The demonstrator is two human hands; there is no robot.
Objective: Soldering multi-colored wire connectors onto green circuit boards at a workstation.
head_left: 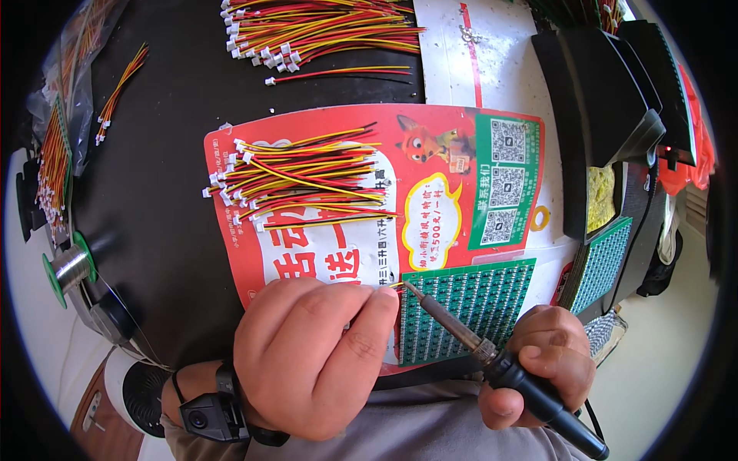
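My right hand [560, 349] is closed round the dark handle of a soldering iron [461, 332]. The iron slants up and left, its tip at the upper left corner of a green circuit board [470, 311] covered with rows of small parts. My left hand [311, 357] pinches a thin wire cable [397, 285] just left of that corner. Only short yellow and red ends of the cable show beyond my fingertips, close to the iron's tip; the rest is hidden in the hand. Whether the tip touches the wires I cannot tell.
A pile of connector cables [307, 180] lies on a red printed sheet [338, 123], with a larger cable pile [330, 34] behind. A solder spool [71, 267] stands at left. Stacked green boards [603, 263] and a yellow sponge [600, 198] sit at right.
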